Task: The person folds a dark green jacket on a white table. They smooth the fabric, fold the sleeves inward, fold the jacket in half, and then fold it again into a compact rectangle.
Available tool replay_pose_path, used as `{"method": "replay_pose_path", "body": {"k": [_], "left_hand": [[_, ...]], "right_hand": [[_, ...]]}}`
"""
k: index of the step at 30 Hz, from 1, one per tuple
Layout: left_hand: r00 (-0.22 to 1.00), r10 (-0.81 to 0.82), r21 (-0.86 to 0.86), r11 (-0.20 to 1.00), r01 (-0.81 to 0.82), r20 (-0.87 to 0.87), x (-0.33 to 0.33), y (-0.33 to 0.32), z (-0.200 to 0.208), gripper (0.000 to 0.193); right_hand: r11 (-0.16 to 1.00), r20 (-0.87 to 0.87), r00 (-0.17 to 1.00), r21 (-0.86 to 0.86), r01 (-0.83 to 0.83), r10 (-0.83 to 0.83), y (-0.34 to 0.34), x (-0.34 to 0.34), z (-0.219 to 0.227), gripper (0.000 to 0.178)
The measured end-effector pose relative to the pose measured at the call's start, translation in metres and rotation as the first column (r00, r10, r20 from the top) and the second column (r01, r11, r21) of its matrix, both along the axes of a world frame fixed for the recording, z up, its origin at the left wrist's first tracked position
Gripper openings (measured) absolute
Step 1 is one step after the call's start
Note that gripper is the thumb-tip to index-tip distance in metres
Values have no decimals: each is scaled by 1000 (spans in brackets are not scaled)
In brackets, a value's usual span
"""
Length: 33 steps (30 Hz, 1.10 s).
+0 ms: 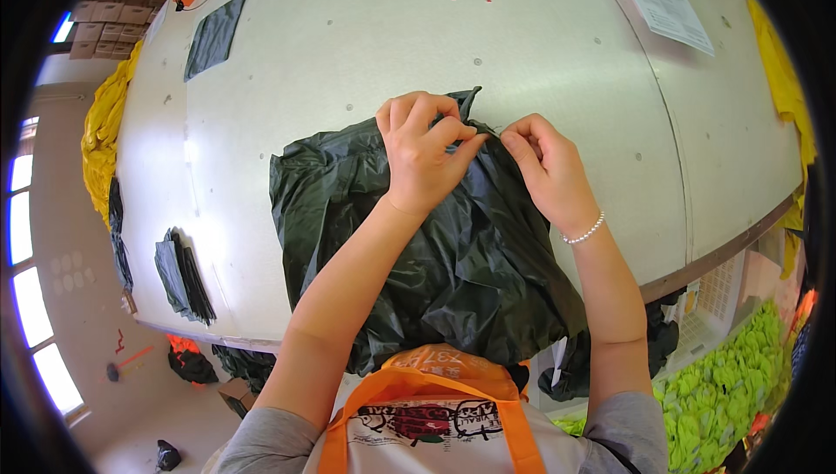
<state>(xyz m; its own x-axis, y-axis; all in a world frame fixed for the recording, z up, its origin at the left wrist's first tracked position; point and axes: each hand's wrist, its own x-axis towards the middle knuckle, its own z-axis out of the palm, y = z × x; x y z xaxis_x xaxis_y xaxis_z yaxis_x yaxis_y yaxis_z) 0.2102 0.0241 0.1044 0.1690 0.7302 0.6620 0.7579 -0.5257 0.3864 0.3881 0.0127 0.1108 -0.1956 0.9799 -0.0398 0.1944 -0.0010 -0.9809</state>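
A large piece of dark, shiny, crinkled plastic-like fabric lies over the table's near edge and hangs down toward my body. Whether it is a bag or a garment cannot be told. My left hand is over its far edge, thumb and fingers pinched on the material, with a small corner sticking up just beyond. Close beside it on the right, my right hand pinches the same edge between thumb and forefinger. A thin strand seems to show between the fingertips, too small to make out. A beaded bracelet circles my right wrist.
The pale table has a folded dark stack at left, a flat dark piece at far left and a printed sheet at far right. Yellow material hangs off the left edge. Bright green bundles fill the lower right.
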Motion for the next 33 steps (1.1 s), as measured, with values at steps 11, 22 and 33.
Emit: {"method": "replay_pose_path", "body": {"k": [11, 22, 33], "left_hand": [[1000, 5, -3, 1000, -5, 4, 0, -2, 0, 20], [994, 44, -145, 989, -30, 95, 0, -3, 3, 29], [837, 472, -831, 555, -39, 276, -71, -174, -61, 9]], "right_hand": [[999, 9, 1000, 44, 21, -21, 1, -5, -2, 19], [983, -17, 983, 18, 184, -184, 22, 14, -28, 21], [797, 786, 134, 598, 76, -603, 63, 186, -160, 32]]}}
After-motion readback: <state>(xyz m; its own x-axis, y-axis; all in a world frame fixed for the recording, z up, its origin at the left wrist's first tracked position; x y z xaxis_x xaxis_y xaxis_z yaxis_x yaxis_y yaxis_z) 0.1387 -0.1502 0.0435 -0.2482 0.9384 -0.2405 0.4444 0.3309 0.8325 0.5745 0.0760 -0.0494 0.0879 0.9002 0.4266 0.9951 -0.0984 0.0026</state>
